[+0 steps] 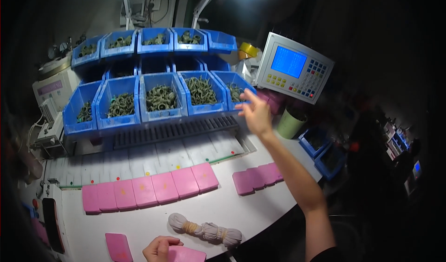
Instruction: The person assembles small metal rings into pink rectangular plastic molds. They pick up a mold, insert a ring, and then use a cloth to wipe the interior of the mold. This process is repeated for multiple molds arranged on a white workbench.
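Note:
My left hand (159, 249) is at the lower edge of the picture, its fingers curled at the end of a flat pink block (186, 254). The block's lower part is cut off by the picture's edge. My right arm reaches up and forward. At its end, my right hand (257, 115) is raised in front of the rightmost lower blue bin (234, 87), which holds dark green pieces. Its fingers are bent and apart, and nothing shows between them. A grey cloth bundle (209, 230), tied with tan bands, lies just beyond the left hand.
Pink blocks (145, 191) form a row across the white table (153, 222); more pink blocks (257, 177) lie at right. A single pink block (118, 247) and a phone (52, 225) are at left. Behind stand blue bins, a keypad display (295, 67) and a green container (291, 123).

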Action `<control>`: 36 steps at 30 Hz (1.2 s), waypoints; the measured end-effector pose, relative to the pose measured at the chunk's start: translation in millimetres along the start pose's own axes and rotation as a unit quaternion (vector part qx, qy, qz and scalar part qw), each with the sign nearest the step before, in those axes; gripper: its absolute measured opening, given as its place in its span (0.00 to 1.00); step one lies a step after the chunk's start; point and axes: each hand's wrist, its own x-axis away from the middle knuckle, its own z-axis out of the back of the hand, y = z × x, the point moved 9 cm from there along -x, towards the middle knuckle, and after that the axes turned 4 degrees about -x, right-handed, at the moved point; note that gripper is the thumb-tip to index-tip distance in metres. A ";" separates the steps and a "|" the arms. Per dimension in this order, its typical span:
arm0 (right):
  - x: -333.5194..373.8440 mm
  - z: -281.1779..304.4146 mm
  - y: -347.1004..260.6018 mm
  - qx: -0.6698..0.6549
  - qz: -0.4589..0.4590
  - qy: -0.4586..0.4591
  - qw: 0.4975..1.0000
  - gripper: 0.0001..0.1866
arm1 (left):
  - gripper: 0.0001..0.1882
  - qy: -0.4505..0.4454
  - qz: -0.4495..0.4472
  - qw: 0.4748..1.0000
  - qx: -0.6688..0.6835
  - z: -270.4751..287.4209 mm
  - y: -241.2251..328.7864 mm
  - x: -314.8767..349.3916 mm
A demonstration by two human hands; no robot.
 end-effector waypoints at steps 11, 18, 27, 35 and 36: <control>244.0 -106.5 -171.9 -0.176 0.152 -0.402 0.885 0.12 | 0.41 -0.030 0.161 0.918 0.362 -19.6 -56.0 -16.3; 248.2 -151.0 -134.8 -0.406 -0.242 -0.471 0.745 0.15 | 0.74 -0.146 0.001 0.975 0.166 -23.0 30.8 -7.2; 278.2 -170.4 -120.8 -0.295 -0.274 -0.466 0.788 0.19 | 0.48 -0.170 -0.019 0.958 0.229 0.4 3.8 2.0; 286.1 -117.2 -94.2 0.112 0.059 -0.529 0.839 0.32 | 0.34 -0.156 0.007 0.942 0.298 6.7 -20.6 -6.3; 288.2 -118.6 -99.4 0.098 0.043 -0.544 0.832 0.33 | 0.33 -0.162 0.009 0.942 0.294 4.3 -20.5 -6.2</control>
